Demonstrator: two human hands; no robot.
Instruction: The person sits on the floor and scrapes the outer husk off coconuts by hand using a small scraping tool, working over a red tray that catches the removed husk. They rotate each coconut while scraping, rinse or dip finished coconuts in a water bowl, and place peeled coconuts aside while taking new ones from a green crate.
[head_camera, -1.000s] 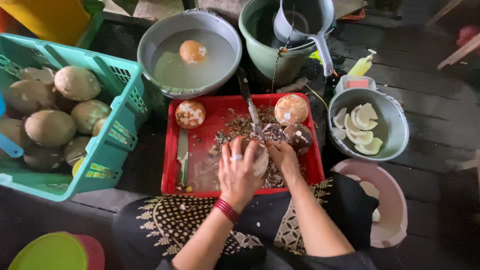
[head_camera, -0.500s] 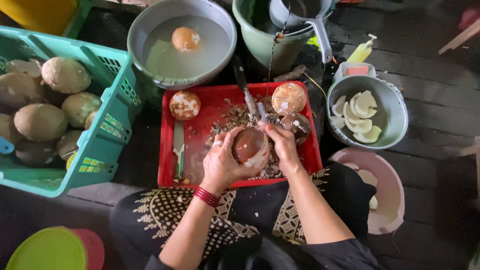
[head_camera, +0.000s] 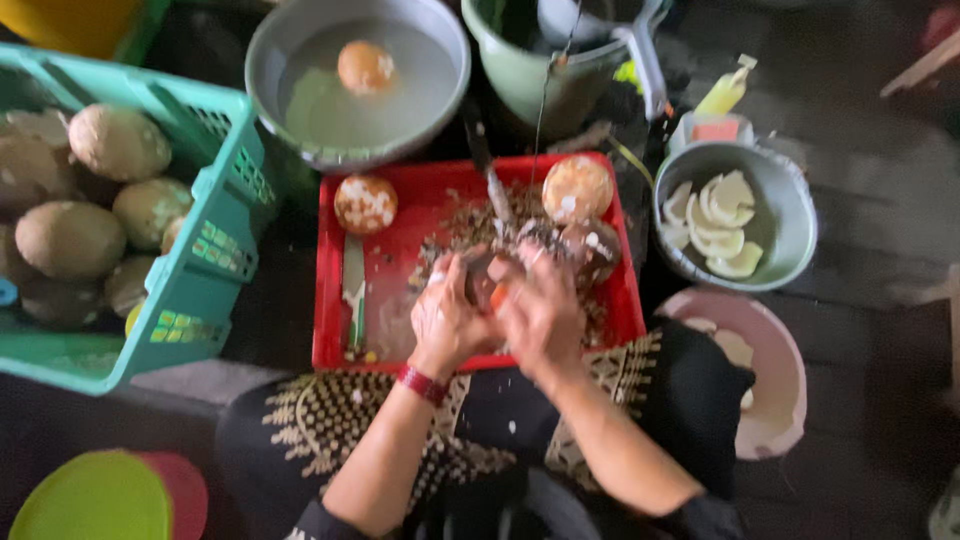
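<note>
Head view, blurred. Left hand (head_camera: 447, 318) and right hand (head_camera: 543, 310) close together over red tray (head_camera: 395, 340), fingers (head_camera: 440, 285) curled around a small brown coconut piece (head_camera: 484, 282) held between both palms; exact grip hard to tell in the blur. Dark blade (head_camera: 487, 170) slanting across tray's far edge. On tray: shell scraps, two peeled orange-brown coconuts (head_camera: 365, 203) at the far corners, a knife (head_camera: 353, 290) at left. Grey basin (head_camera: 290, 60) beyond tray, water with one peeled coconut floating. Teal basket (head_camera: 215, 215) at left, full of husked coconuts. Metal bowl (head_camera: 790, 215) at right, white coconut slices inside. Pink bowl (head_camera: 785, 385) just beside the knee.
</note>
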